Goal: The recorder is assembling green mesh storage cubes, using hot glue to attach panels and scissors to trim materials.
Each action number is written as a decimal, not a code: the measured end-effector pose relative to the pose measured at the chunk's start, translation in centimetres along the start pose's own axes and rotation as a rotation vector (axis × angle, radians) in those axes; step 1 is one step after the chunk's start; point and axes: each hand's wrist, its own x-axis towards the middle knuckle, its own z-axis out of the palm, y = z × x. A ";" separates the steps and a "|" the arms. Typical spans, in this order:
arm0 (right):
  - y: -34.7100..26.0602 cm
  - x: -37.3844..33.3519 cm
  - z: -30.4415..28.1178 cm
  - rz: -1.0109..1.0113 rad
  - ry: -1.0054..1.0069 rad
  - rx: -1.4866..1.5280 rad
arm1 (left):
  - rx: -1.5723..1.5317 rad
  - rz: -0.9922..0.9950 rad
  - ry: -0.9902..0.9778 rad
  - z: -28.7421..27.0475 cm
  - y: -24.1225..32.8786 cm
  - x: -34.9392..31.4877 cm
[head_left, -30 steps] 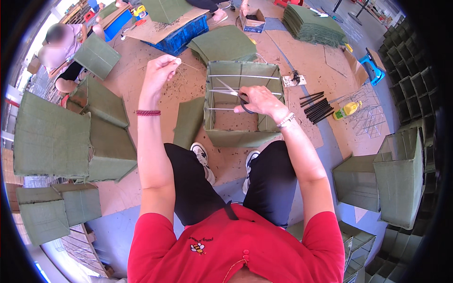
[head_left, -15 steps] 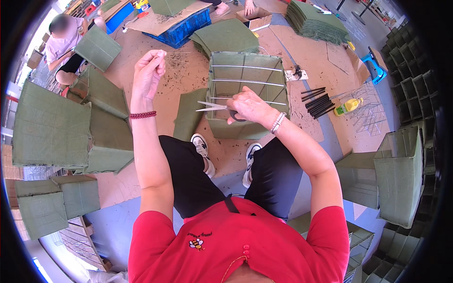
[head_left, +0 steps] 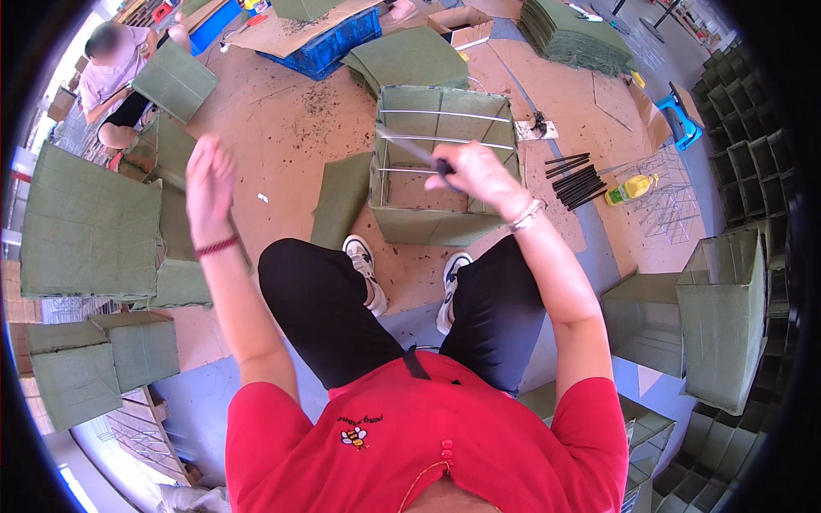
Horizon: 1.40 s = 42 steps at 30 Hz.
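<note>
My right hand (head_left: pixel 479 173) is wrapped round the dark handle of a pair of scissors (head_left: pixel 413 150), whose blurred blades reach up and left. The blades are over an open box of green fabric (head_left: pixel 436 226) standing in front of my feet. Thin metal rods (head_left: pixel 445 114) cross its opening. My left hand (head_left: pixel 210 178) is raised off to the left, well apart from the box. Motion smears its fingers, so I cannot see whether anything is in them. A flat green fabric sheet (head_left: pixel 340 201) lies on the floor left of the box.
Green fabric boxes (head_left: pixel 90 227) stand at left, others (head_left: pixel 723 316) at right. Black rods (head_left: pixel 580 186), a yellow bottle (head_left: pixel 631 190) and wire frames (head_left: pixel 674 201) lie right of the box. Fabric stacks (head_left: pixel 406 60) and a blue crate (head_left: pixel 329 51) are beyond. A person (head_left: pixel 115 77) sits far left.
My left hand has swung left and down, away from the box; a thin strand seen by its fingers before no longer shows. The scissors have tilted upward and moved slightly right with my right hand.
</note>
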 end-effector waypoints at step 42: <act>5.5 -3.6 -3.2 0.372 0.334 0.241 | 1.670 -0.158 -1.027 10.8 -16.1 0.6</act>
